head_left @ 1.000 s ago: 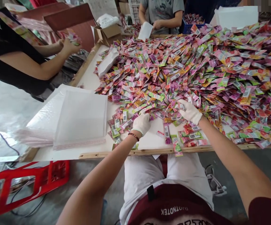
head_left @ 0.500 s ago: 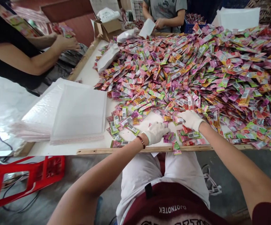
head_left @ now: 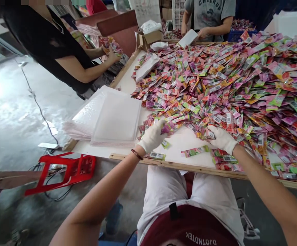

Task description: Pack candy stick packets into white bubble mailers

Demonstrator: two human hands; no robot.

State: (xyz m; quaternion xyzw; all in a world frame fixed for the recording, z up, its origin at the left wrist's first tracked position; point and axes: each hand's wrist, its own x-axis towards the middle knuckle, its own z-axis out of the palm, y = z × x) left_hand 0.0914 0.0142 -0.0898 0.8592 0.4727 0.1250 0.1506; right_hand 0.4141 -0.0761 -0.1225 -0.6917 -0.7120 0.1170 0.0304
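My left hand (head_left: 151, 137), in a white glove, is closed around a few small purple and green sachets (head_left: 167, 127) at the near left of the heap. To its right, my gloved right hand (head_left: 222, 139) pinches a small sachet with a pale label (head_left: 210, 134). Its fingers rest at the near edge of the big heap of colourful sachets (head_left: 205, 85), many with barcodes. One green and pink sachet (head_left: 195, 151) lies alone on the white table top between my hands. Several more sachets (head_left: 224, 159) lie under and in front of my right wrist.
A stack of white padded mailers (head_left: 116, 118) lies at the left. The table has a wooden edge strip (head_left: 179, 166). A red plastic stool (head_left: 68, 171) is on the floor. One co-worker (head_left: 71, 58) holds sachets at left; another (head_left: 210, 20) holds a white mailer (head_left: 188, 38).
The view has swung left. My left hand has moved away from the right one, leftward over the loose sachets, and now grips some. My right hand stays by the heap's near edge.
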